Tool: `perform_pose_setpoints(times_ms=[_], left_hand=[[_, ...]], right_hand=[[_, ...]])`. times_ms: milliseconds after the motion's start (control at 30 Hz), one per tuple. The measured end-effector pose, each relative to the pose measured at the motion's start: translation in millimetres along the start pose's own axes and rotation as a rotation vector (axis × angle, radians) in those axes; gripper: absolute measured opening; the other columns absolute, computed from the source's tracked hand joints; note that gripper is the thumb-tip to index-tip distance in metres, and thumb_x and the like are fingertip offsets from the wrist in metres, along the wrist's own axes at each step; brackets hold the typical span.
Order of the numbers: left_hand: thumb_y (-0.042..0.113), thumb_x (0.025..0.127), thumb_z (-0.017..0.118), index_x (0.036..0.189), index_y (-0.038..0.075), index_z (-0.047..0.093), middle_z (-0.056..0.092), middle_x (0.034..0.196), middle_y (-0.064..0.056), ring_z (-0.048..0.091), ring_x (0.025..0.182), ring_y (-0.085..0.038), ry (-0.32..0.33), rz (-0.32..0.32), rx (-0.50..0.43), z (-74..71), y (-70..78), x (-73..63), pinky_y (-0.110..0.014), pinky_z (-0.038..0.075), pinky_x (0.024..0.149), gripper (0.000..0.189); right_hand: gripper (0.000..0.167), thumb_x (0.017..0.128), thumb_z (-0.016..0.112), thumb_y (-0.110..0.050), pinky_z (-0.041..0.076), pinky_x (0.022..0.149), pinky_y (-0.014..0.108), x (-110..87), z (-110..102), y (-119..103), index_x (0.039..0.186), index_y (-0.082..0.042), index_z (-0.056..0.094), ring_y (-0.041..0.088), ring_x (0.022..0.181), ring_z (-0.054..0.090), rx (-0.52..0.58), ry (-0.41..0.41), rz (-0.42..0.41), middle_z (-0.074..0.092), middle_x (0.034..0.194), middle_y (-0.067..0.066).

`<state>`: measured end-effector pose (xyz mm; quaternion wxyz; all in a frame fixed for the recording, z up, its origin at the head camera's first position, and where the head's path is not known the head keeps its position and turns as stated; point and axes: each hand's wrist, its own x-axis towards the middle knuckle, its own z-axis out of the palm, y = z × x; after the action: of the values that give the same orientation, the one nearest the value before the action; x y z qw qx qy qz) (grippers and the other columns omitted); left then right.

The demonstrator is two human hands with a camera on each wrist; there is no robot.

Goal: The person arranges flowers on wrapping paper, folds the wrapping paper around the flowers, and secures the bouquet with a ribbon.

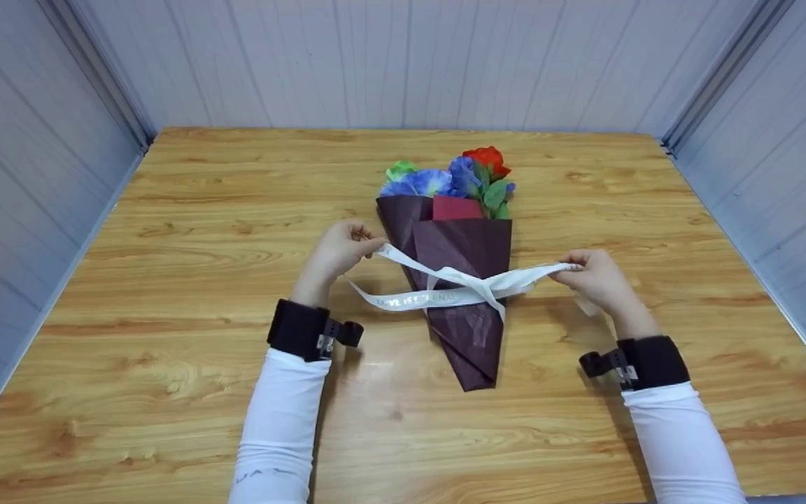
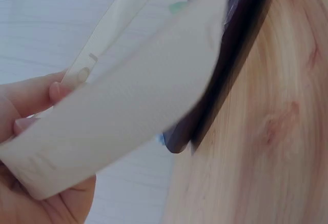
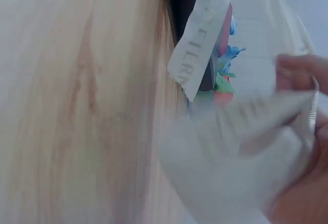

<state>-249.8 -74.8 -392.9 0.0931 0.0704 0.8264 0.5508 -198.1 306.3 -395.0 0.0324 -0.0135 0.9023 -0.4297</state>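
Observation:
A bouquet in dark plum wrapping paper (image 1: 469, 245) lies on the wooden table, its narrow end toward me. Across its middle runs a white ribbon (image 1: 410, 264), crossed over itself in front of the wrapping. At the bouquet's left side, my left hand (image 1: 336, 252) pinches one length of the ribbon between thumb and fingers. My right hand (image 1: 595, 276) pinches another length at the right, stretched outward. A ribbon strip with printed letters (image 1: 403, 302) trails loosely to the left. In the right wrist view, a blurred ribbon loop (image 3: 205, 147) hangs from the fingers, near a printed ribbon end (image 3: 197, 49).
Blue flowers (image 1: 434, 182), a red flower (image 1: 488, 161) and green leaves (image 1: 495, 194) stick out of the wrapping's far end, above a dark red paper panel (image 1: 457, 208). Pale panelled walls (image 1: 375, 63) border the wood-grain table (image 1: 165, 280) at the back and sides.

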Motion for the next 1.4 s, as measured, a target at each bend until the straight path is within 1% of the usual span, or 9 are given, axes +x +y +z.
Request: perform_pose_setpoints(times_ms=[200,567,733,800,900,1000,1100,1200,1400], left_hand=[[0.015,0.088,0.065,0.084,0.002,0.062,0.052,0.063,0.006,0.045,0.063,-0.01,0.038,-0.002,0.044,-4.5,-1.4,-0.9,-0.023,0.034,0.061,0.014],[0.019,0.089,0.065,0.091,0.002,0.064,0.054,0.069,0.004,0.048,0.066,-0.011,0.049,-0.032,0.096,-13.7,-5.0,-3.6,-0.023,0.039,0.063,0.017],[0.017,0.089,0.061,0.083,0.003,0.065,0.055,0.07,0.002,0.047,0.064,-0.01,0.008,0.009,0.165,-11.1,-6.7,-4.0,-0.022,0.038,0.061,0.016],[0.018,0.09,0.06,0.086,0.003,0.065,0.06,0.077,-0.002,0.051,0.069,-0.013,-0.038,0.001,0.213,-7.5,-6.9,-4.5,-0.024,0.042,0.064,0.017],[0.02,0.091,0.061,0.104,0.0,0.063,0.065,0.101,-0.014,0.061,0.089,-0.023,-0.129,-0.023,0.278,0.5,-6.4,-3.9,-0.032,0.049,0.079,0.024],[0.024,0.09,0.063,0.121,0.0,0.057,0.06,0.119,-0.02,0.06,0.101,-0.033,-0.216,0.011,0.364,13.8,-3.2,-3.8,-0.041,0.048,0.089,0.04],[0.023,0.087,0.066,0.119,0.0,0.059,0.064,0.11,-0.019,0.063,0.087,-0.029,-0.283,0.107,0.435,31.6,1.7,-4.2,-0.039,0.05,0.082,0.04],[0.021,0.082,0.072,0.107,0.0,0.064,0.067,0.097,-0.012,0.059,0.078,-0.02,-0.32,0.176,0.539,47.7,4.6,-5.0,-0.036,0.049,0.078,0.033],[0.016,0.08,0.072,0.072,0.009,0.055,0.049,0.071,0.001,0.045,0.07,-0.015,-0.309,0.147,0.639,59.4,2.2,-5.9,-0.028,0.038,0.065,0.02]], right_hand=[[0.028,0.087,0.06,-0.012,0.038,0.059,0.021,-0.2,-7.4,3.3,0.102,0.011,0.062,0.008,0.063,0.043,-0.066,0.154,0.095,0.054,0.073,-0.01],[0.017,0.079,0.047,-0.002,0.028,0.046,0.023,1.1,-13.7,11.7,0.065,-0.006,0.037,0.01,0.048,0.031,-0.062,0.441,0.183,0.032,0.052,-0.006],[0.007,0.08,0.048,-0.002,0.042,0.06,0.031,1.6,-8.6,18.3,0.083,0.004,0.046,0.026,0.067,0.049,-0.217,0.31,0.155,0.049,0.073,0.013],[0.032,0.08,0.051,-0.004,0.046,0.077,0.044,3.0,-2.9,18.3,0.109,0.009,0.049,0.04,0.094,0.05,-0.311,0.208,0.11,0.052,0.102,0.028],[0.06,0.078,0.058,-0.005,0.025,0.102,0.062,6.0,10.8,13.6,0.135,0.003,0.043,0.05,0.127,0.028,-0.387,0.061,-0.024,0.034,0.138,0.033],[0.049,0.079,0.063,-0.007,0.013,0.102,0.067,7.3,28.3,6.2,0.126,0.0,0.054,0.049,0.127,0.027,-0.46,-0.082,-0.239,0.04,0.137,0.029],[0.036,0.08,0.067,-0.011,0.024,0.097,0.061,7.0,44.0,-1.3,0.114,-0.002,0.062,0.044,0.116,0.04,-0.482,-0.205,-0.374,0.054,0.123,0.025],[0.029,0.079,0.07,-0.012,0.031,0.089,0.054,7.3,53.5,-7.7,0.106,-0.005,0.066,0.037,0.105,0.046,-0.508,-0.23,-0.414,0.06,0.111,0.019],[0.025,0.075,0.072,-0.015,0.033,0.08,0.044,6.6,59.4,-13.0,0.096,-0.006,0.062,0.03,0.094,0.047,-0.489,-0.194,-0.429,0.062,0.094,0.011]])
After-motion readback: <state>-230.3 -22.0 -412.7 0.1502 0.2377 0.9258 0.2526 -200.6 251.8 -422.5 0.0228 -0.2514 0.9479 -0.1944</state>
